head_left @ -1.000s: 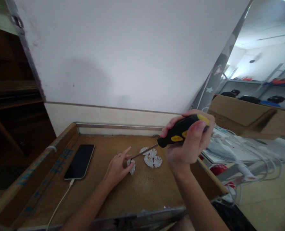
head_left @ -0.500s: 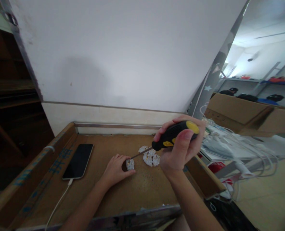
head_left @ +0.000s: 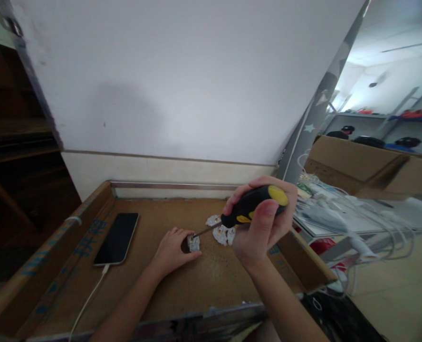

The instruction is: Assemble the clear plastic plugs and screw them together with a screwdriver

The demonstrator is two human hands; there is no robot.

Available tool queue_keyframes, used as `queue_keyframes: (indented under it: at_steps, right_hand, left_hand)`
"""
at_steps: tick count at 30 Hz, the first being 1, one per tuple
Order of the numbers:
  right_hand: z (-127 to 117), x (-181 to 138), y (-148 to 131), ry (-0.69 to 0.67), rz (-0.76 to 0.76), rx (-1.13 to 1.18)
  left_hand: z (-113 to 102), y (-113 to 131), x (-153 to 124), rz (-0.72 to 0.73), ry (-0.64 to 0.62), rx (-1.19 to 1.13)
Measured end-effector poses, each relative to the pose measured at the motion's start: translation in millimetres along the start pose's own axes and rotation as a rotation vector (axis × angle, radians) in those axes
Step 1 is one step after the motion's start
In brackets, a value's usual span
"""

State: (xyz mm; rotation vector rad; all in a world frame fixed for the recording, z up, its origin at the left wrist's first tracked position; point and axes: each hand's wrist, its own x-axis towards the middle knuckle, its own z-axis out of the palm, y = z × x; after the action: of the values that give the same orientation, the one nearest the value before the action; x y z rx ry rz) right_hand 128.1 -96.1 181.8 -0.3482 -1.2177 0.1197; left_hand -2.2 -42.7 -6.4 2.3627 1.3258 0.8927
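Note:
My right hand (head_left: pixel 264 221) is wrapped round the black and yellow handle of a screwdriver (head_left: pixel 248 206). The shaft slants down to the left, its tip at the upper edge of a small whitish part with brassy bits (head_left: pixel 193 242). Thumb and fingers of my left hand (head_left: pixel 173 249) pinch that part against the cardboard. Just right of it, partly behind the screwdriver and my right hand, lie several similar whitish parts (head_left: pixel 224 234) in a loose group.
A shallow cardboard tray (head_left: pixel 204 304) with raised sides forms the work surface. A phone (head_left: pixel 117 239) on a charging cable (head_left: pixel 90 297) lies at its left. A wall stands behind. At right are a table with tangled white cables (head_left: pixel 353 223), a cardboard box (head_left: pixel 353 161) and people farther off.
My right hand and the screwdriver handle have shifted slightly left and down, with the tip still at the whitish part. My left hand stays in place, holding the part.

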Motion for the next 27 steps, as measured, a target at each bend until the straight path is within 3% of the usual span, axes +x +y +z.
queue_keyframes:
  at_steps: [27]
  right_hand:
    - [-9,-4,13,0.01,-0.002,-0.033]
  left_hand:
    - [-1,1,0,-0.041,-0.045,-0.003]
